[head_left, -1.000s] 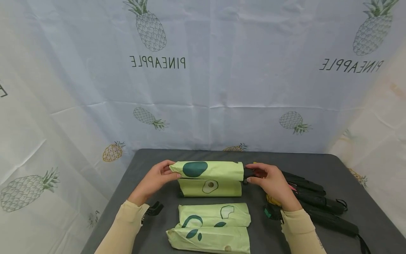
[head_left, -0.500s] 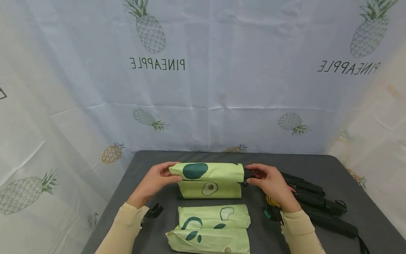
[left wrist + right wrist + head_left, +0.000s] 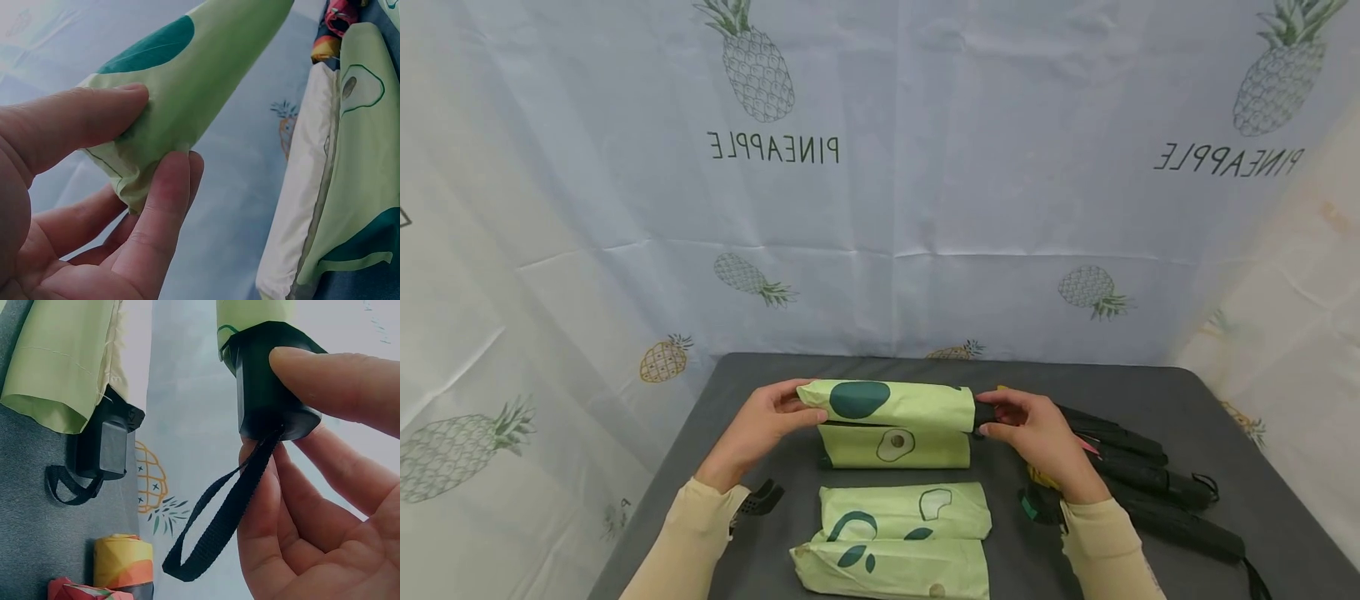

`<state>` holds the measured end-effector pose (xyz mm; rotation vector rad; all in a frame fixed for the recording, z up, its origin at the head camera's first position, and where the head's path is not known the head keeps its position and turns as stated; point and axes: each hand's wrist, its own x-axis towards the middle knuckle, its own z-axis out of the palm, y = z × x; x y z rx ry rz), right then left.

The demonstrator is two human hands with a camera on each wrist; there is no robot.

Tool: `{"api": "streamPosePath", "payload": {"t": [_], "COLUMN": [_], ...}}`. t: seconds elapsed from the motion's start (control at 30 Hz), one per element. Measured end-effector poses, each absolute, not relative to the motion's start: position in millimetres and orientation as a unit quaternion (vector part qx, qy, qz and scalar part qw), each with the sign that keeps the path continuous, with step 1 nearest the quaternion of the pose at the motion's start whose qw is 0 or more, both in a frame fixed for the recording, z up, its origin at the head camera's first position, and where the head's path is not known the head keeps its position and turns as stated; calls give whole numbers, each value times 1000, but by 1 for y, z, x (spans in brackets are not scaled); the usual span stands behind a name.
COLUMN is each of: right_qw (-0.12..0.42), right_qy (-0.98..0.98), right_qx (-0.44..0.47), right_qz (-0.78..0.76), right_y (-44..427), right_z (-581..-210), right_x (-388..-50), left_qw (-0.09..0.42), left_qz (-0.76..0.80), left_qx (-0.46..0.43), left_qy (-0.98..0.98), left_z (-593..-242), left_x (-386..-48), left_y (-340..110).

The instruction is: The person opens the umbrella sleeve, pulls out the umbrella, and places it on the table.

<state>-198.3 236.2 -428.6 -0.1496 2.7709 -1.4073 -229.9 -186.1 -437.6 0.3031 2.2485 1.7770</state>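
Both hands hold a folded umbrella (image 3: 887, 404) in a light green avocado-print sleeve, level above the back of the table. My left hand (image 3: 760, 429) pinches the sleeve's crumpled end between thumb and fingers. At the other end my right hand (image 3: 1037, 433) grips the black handle (image 3: 269, 394), thumb on one side and fingers behind; a black wrist strap (image 3: 219, 512) hangs from it. Just below in the head view lies a second green umbrella (image 3: 936, 450), its black handle (image 3: 103, 447) showing in the right wrist view. Two more green umbrellas (image 3: 895, 510) lie nearer the front.
Several dark folded umbrellas (image 3: 1157, 479) lie on the right of the grey table (image 3: 760, 542). By the right wrist are yellow and red rolled pieces, including a yellow-orange roll (image 3: 122, 559). A pineapple-print cloth (image 3: 970, 200) hangs behind the table's back edge.
Both hands keep the same hold. The held umbrella tilts slightly, its left end a little higher and farther left. The umbrellas on the table have not moved.
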Motion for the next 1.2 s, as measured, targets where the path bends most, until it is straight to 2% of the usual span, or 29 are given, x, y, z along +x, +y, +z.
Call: {"api": "streamPosePath", "payload": {"t": [0.7, 1.2], "right_qw": [27, 34], "right_qy": [880, 862], "right_qx": [-41, -67], "right_qz": [-472, -502], "right_y": [237, 239], "right_z": [-427, -426], "right_x": [-198, -197], "left_qw": [129, 126], "left_qz": [605, 623], "left_qx": [116, 139], "left_qy": [777, 759], "left_z": [-434, -435], "left_x": [-229, -229], "left_y": [-187, -186]}}
